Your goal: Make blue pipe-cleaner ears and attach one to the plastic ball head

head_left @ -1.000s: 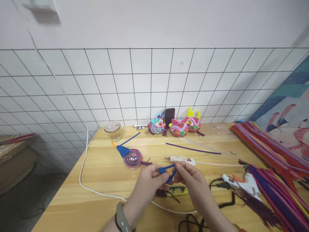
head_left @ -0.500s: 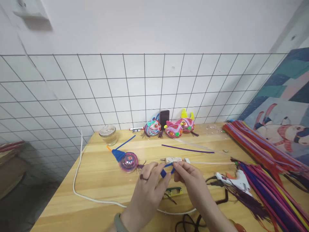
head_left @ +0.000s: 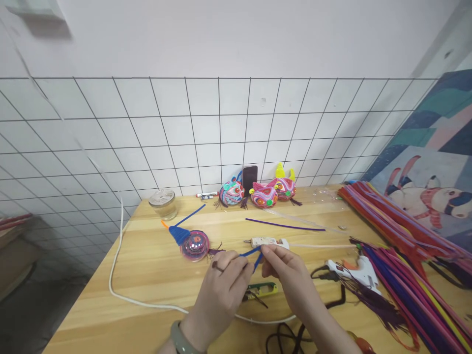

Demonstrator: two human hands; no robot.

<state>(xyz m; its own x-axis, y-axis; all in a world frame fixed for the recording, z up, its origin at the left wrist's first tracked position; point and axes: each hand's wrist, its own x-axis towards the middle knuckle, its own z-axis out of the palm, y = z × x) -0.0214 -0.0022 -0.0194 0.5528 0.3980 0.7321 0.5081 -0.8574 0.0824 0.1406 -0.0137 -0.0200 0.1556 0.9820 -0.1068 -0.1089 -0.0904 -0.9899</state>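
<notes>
Two hands [head_left: 254, 280] pinch one blue pipe cleaner [head_left: 255, 255].

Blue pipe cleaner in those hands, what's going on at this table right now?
A person sits at a wooden table and pinches a short blue pipe cleaner between both hands, the left hand and the right hand meeting just above the tabletop. The piece is bent between the fingertips. Close by lie a pink round ornament with a blue tassel, a glue gun, green snips and a heap of pipe cleaners at the right. Three finished colourful figures stand by the wall.
</notes>
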